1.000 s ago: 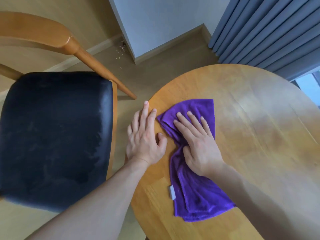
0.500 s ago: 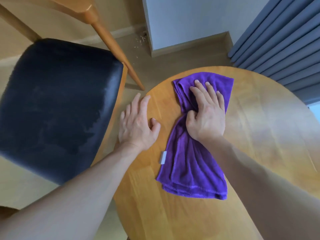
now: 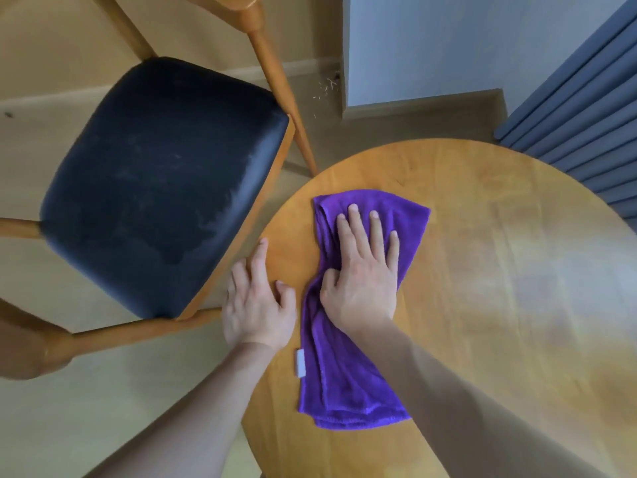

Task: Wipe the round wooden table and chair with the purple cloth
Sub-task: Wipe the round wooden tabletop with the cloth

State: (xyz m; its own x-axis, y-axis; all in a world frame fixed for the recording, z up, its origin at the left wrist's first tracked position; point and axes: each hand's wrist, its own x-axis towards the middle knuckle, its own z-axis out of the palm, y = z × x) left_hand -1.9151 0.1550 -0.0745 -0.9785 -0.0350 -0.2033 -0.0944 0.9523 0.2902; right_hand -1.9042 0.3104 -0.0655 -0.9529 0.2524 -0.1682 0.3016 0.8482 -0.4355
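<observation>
While the right hand (image 3: pixel 362 281) pressed flat with straight fingers on the purple cloth (image 3: pixel 348 367), the cloth lay on the round wooden surface (image 3: pixel 499 288) near its chair-side edge; the left hand (image 3: pixel 256 305) rested open beside the cloth, next to the chair (image 3: pixel 155 181).

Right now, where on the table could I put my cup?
The bare wood to the right of the purple cloth, out toward the curtain, is free. The table edge nearest the chair is crowded: left hand, then right hand pressing the cloth.
</observation>
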